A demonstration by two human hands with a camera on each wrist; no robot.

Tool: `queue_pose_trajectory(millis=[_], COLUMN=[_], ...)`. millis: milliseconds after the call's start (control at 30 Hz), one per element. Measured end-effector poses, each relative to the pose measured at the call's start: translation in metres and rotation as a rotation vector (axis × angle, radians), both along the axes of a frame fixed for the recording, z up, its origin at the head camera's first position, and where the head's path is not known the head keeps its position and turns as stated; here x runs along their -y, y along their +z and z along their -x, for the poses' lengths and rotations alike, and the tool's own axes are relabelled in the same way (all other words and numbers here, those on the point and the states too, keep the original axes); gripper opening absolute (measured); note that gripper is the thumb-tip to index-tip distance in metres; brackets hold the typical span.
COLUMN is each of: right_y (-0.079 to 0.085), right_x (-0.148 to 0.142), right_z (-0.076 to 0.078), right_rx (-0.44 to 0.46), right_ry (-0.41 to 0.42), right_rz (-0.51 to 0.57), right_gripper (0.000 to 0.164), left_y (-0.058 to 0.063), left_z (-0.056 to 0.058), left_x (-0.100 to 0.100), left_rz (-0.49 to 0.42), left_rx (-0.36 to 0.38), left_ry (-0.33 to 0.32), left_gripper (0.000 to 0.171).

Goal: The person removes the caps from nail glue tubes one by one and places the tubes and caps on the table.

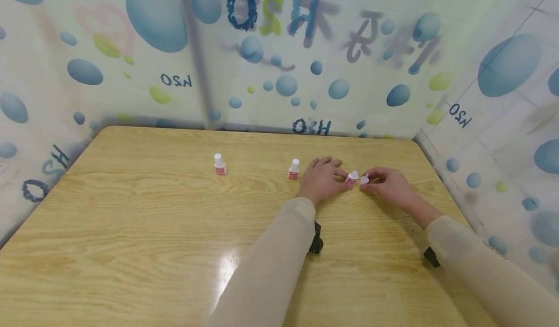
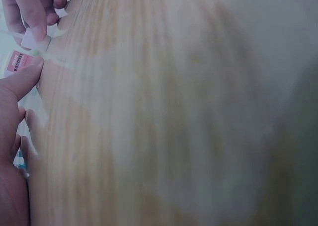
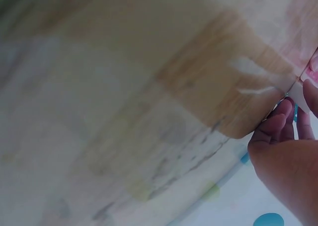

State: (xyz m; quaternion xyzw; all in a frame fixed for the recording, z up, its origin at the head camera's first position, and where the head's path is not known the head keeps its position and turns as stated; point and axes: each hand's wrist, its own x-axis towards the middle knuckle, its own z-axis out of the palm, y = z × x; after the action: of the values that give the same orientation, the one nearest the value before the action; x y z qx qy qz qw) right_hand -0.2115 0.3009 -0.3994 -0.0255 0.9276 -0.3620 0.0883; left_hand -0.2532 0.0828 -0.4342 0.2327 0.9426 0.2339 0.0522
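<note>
In the head view my left hand (image 1: pixel 320 180) holds a small white bottle (image 1: pixel 351 179) with a red label between thumb and finger, tilted toward the right. Close beside its mouth, my right hand (image 1: pixel 388 186) pinches a small white cap (image 1: pixel 364 180), apart from the bottle. The left wrist view shows the thumb (image 2: pixel 27 77) against the bottle's red label (image 2: pixel 18 61), with the cap (image 2: pixel 34 41) just above it. At the right edge of the right wrist view, the right hand's fingers (image 3: pixel 278 124) are around the white cap (image 3: pixel 298 97).
Two more white bottles with red labels stand upright on the wooden table (image 1: pixel 174 230): one bottle (image 1: pixel 294 170) just left of my left hand, another bottle (image 1: pixel 220 165) farther left. A patterned curtain (image 1: pixel 271 74) hangs behind the table's far edge.
</note>
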Motion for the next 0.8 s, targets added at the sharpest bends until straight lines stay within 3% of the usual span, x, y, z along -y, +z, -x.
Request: queue_pose_trajectory(millis=[667, 800], right_y=[-0.0013, 0.0017], right_x=[0.0025, 0.0002], right_z=[0.0005, 0.0008], right_rx=[0.023, 0.060], right_ry=[0.021, 0.045], right_rz=[-0.015, -0.002], right_gripper=[0.038, 0.048], left_y=[0.0015, 0.0001], left_z=[-0.0015, 0.0009], left_x=[0.0000, -0.0015], left_rz=[0.031, 0.064], left_rx=[-0.012, -0.030], left_ry=[-0.026, -0.034], left_gripper=[0.046, 0.050])
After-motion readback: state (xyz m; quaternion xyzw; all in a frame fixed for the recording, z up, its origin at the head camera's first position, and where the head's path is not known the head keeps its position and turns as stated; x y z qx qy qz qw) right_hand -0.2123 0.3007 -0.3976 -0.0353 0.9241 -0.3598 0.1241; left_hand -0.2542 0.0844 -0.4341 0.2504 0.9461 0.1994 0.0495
